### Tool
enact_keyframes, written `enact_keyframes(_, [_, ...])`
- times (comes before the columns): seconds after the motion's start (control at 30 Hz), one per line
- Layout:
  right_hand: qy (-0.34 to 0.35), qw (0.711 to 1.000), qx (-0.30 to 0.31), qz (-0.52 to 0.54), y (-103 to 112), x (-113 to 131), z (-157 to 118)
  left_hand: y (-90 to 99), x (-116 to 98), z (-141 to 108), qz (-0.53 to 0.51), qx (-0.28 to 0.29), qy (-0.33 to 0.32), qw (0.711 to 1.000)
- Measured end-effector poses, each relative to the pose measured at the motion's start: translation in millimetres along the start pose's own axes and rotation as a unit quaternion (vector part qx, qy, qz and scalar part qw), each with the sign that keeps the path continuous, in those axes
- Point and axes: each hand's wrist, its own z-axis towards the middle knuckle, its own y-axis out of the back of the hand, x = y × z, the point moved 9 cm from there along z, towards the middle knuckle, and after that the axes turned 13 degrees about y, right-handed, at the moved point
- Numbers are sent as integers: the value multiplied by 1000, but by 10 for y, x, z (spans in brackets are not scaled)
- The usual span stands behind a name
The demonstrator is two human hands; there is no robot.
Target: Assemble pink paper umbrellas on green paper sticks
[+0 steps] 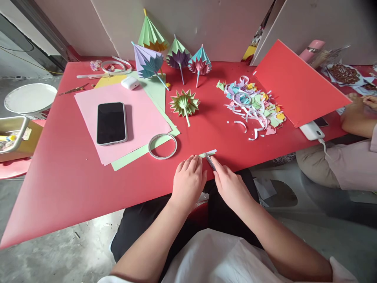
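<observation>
Near the table's front edge, a narrow pale green and white paper strip (211, 152) lies on the red surface. My left hand (189, 179) rests over its left end, fingers lying flat. A slim, dark metallic tool that looks like a craft knife (210, 161) is in my right hand (231, 182), its tip touching the strip. The fingers of that hand are closed round it, with the index finger stretched along it. A roll of double-sided tape (162, 146) lies to the left of my hands. Beyond them, a small green folded paper umbrella (185, 104) lies on its side.
Several paper umbrellas (178, 57) stand at the back. Leftward, a phone (111, 123) and an earbud case (130, 82) rest on pink paper (141, 118). Paper scraps (250, 102) are heaped beside a tilted red board (300, 82). Another person's arm (357, 125) is at far right.
</observation>
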Motion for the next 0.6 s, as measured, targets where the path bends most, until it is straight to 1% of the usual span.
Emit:
enact_keyframes(0.27, [-11,999,21,-48,0,26,9,-45,-14,14,17,26,6,1000])
enact_keyframes(0.6, [-9,996,44,-77,-10,108,-27,-57,-28,17,25,28,7,999])
